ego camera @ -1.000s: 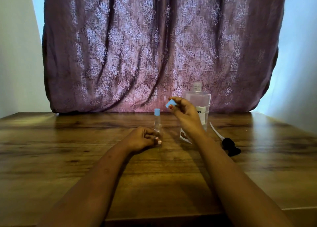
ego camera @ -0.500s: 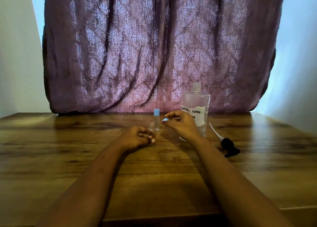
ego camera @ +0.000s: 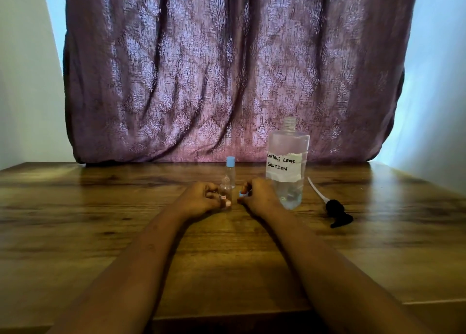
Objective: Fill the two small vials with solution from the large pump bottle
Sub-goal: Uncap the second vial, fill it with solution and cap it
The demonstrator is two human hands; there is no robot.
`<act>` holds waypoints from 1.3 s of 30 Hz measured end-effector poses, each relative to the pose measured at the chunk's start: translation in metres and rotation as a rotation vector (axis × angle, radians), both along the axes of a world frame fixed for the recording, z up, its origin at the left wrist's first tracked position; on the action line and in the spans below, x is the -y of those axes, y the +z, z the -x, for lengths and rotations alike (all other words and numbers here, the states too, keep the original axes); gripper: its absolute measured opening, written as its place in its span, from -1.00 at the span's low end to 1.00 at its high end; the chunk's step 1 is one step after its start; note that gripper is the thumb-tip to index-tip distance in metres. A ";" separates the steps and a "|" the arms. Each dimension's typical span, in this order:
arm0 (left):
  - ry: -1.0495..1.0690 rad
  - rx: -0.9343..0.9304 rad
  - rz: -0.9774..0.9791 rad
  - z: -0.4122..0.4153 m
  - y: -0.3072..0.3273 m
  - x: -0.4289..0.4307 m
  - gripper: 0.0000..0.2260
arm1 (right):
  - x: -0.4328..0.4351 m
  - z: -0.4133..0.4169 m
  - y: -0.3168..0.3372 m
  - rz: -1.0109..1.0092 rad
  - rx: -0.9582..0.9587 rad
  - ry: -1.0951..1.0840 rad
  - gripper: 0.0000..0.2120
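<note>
Left hand [ego camera: 201, 199] grips small clear uncapped vial [ego camera: 225, 192]; right hand [ego camera: 259, 195] pinches blue plastic cap [ego camera: 242, 194]. Blue-capped second vial [ego camera: 230, 171] unopened; filling seemingly pending.

A home room — a wooden table [ego camera: 100, 233] against pale walls [ego camera: 25, 81] (patterned purple curtain [ego camera: 227, 69] behind).
</note>
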State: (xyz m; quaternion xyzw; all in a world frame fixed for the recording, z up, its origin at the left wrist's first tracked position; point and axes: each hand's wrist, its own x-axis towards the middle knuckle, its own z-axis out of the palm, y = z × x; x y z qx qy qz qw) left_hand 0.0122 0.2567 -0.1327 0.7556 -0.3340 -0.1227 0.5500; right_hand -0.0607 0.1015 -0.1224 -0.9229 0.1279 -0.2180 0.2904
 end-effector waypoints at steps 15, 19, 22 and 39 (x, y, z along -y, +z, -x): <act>0.024 0.217 -0.124 0.012 0.005 0.005 -0.81 | 0.028 0.043 0.050 -0.007 0.863 -0.391 -0.45; 0.035 0.242 -0.144 0.013 0.006 0.005 -0.76 | 0.045 0.034 0.037 -0.309 0.569 -0.281 -0.07; 0.034 0.232 -0.159 0.012 0.004 0.005 -0.78 | 0.049 0.029 0.030 -0.425 0.504 -0.208 -0.29; -0.020 0.065 -0.016 0.018 0.006 0.003 -0.58 | 0.032 0.032 0.025 0.179 0.404 -0.230 -0.22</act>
